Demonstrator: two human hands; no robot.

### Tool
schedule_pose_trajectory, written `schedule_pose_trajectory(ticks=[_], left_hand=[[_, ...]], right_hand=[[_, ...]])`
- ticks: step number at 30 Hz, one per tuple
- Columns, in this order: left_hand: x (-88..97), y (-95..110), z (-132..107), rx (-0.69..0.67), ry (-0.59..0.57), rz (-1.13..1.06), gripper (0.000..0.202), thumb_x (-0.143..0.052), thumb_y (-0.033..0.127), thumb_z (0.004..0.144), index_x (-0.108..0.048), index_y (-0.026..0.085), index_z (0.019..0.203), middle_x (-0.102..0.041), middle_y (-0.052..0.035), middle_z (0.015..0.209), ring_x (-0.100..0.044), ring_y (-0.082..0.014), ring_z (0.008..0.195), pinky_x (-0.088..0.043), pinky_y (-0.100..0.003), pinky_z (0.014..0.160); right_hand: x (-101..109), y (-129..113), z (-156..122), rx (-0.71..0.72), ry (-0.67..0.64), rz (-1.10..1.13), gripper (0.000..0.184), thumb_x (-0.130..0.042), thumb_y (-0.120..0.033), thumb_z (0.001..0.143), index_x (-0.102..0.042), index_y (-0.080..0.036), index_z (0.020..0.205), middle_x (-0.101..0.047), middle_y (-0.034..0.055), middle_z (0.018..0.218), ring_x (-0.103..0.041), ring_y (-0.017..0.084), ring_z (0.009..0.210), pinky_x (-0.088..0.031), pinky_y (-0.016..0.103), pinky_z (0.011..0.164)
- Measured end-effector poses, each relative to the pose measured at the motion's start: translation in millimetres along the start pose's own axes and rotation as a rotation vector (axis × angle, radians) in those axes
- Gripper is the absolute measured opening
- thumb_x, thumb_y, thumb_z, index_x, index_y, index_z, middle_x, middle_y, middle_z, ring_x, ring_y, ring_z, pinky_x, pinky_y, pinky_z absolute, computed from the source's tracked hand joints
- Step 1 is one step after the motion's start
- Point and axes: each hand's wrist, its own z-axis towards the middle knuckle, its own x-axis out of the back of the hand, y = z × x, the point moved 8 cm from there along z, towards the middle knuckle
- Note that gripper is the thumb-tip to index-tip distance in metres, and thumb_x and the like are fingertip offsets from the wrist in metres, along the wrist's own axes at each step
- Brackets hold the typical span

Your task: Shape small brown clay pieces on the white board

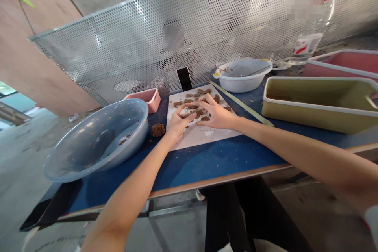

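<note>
My left hand is closed around a brown, clay-like piece, its thumb lying along the near side. From the other side my right hand curves in, fingers bent and fingertips meeting the brown pieces between the two hands. Under them is a white board strewn with crumbs. Several short brown clay-like pieces lie on its far part, some partly hidden by my fingers. A rough brown lump sits on the table just left of the board.
A large blue basin stands left, a small pink box behind it. A phone leans at the back. Rightward are a yellowish strip, a white basin, a green planter, a pink planter and a bottle.
</note>
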Motion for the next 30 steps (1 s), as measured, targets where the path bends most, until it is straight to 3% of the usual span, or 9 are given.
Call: schedule_pose_trajectory(ticks=[4,6,14,19,25,30], left_hand=[[0.6,3.3,0.4,-0.054,0.009,0.044,0.081,-0.106,0.068,0.074,-0.075,0.022,0.134,-0.083,-0.0051,0.097,-0.079,-0.0222,0.083,-0.061,-0.033,0.076],[1.7,6.1,0.7,-0.081,0.022,0.039,0.076,-0.100,0.074,0.079,-0.077,0.024,0.131,-0.083,-0.0059,0.102,-0.079,-0.0228,0.087,-0.061,-0.033,0.077],[-1.9,7.7,-1.4,-0.053,-0.022,0.018,0.076,-0.111,0.055,0.070,-0.079,0.025,0.132,-0.083,-0.0031,0.097,-0.076,-0.0180,0.082,-0.060,-0.030,0.079],[-0.8,7.0,-3.3,-0.046,-0.002,0.027,0.078,-0.111,0.054,0.071,-0.076,0.025,0.134,-0.083,-0.0034,0.097,-0.078,-0.0203,0.083,-0.062,-0.032,0.081],[1.4,8.1,-3.4,-0.040,0.016,0.047,0.072,-0.110,0.053,0.072,-0.078,0.023,0.130,-0.081,-0.0026,0.093,-0.074,-0.0182,0.077,-0.061,-0.033,0.078],[2.9,9.6,-1.5,-0.074,0.034,0.045,0.070,-0.109,0.053,0.073,-0.076,0.022,0.126,-0.079,-0.0015,0.093,-0.071,-0.0149,0.075,-0.059,-0.030,0.076]], right_hand=[[1.4,-2.4,-0.5,0.060,0.054,-0.016,0.033,-0.079,-0.041,0.105,-0.078,-0.029,0.136,-0.059,0.0121,0.129,-0.069,0.030,0.121,-0.067,0.056,0.116],[1.8,-1.3,-0.6,0.075,0.089,-0.011,0.029,-0.078,-0.037,0.106,-0.079,-0.029,0.133,-0.060,0.0115,0.126,-0.070,0.030,0.120,-0.067,0.056,0.116],[0.3,2.3,-0.6,0.050,0.116,0.017,0.030,-0.079,-0.038,0.105,-0.076,-0.027,0.132,-0.060,0.0122,0.128,-0.070,0.031,0.123,-0.067,0.057,0.115],[-2.5,7.2,-0.9,-0.047,0.076,0.002,0.049,-0.081,-0.048,0.103,-0.067,-0.024,0.144,-0.054,0.0155,0.141,-0.070,0.032,0.126,-0.065,0.061,0.117],[-1.8,11.6,-0.2,-0.064,0.105,0.011,0.037,-0.080,-0.057,0.104,-0.074,-0.024,0.119,-0.057,0.0124,0.131,-0.070,0.030,0.119,-0.066,0.060,0.116],[-2.1,7.9,0.0,-0.028,0.084,-0.014,0.035,-0.071,-0.056,0.110,-0.078,-0.026,0.127,-0.057,0.0125,0.130,-0.070,0.030,0.122,-0.064,0.059,0.119]])
